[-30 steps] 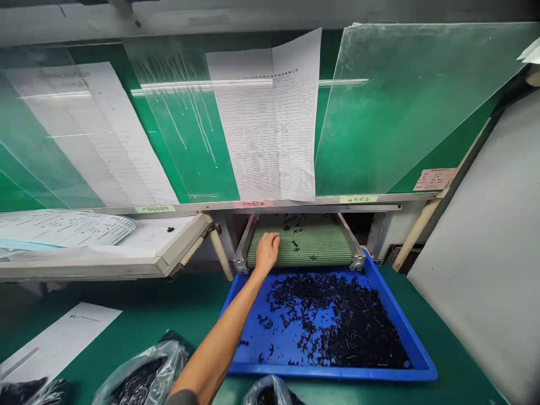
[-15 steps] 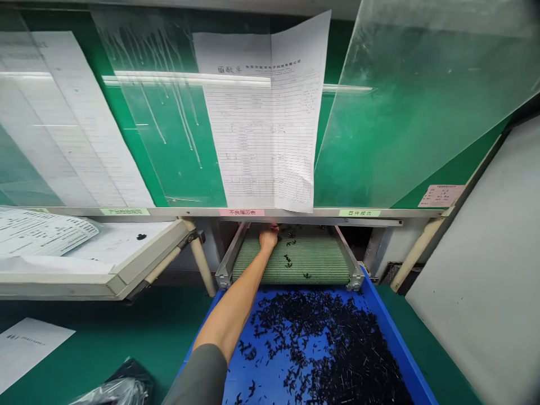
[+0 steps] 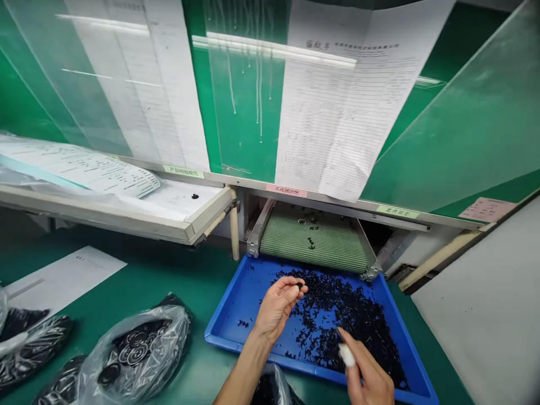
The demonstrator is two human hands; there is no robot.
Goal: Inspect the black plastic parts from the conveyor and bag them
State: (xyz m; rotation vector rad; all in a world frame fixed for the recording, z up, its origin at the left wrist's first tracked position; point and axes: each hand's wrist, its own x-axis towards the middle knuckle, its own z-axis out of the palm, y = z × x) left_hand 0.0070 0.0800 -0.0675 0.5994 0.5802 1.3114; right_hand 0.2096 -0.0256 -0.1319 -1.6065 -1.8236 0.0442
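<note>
Dark green tabletop (image 3: 202, 281) spreads around a blue tray (image 3: 230, 320) in front of you. Nearest to you, at the tray's near edge, a small clear bag (image 3: 278, 382) with dark contents is partly cut off from view. Your right hand (image 3: 369, 374) is over the tray's near right part, index finger stretched forward, thumb apart; a white item (image 3: 346, 355) sits between them, and whether it is worn or gripped cannot be told. Left of the tray, an open plastic bag (image 3: 175, 337) shows black rings (image 3: 135, 351); farther left are more bags of black pieces (image 3: 37, 349). Your left hand (image 3: 276, 306) is above the tray's middle, thumb and fingertips pinching a small black part (image 3: 300, 286). Loose black pieces (image 3: 371, 323) cover the tray's floor, thickest toward its right side. Well left of the tray, a paper sheet (image 3: 67, 281) lies flat. Just beyond the tray's far edge, a ribbed green conveyor belt (image 3: 333, 250) carries a few dark pieces (image 3: 311, 243). Beyond the tray to the left, a raised shelf (image 3: 147, 222) bears papers (image 3: 105, 171). Behind everything, printed sheets (image 3: 333, 124) hang on a green board (image 3: 248, 112).
</note>
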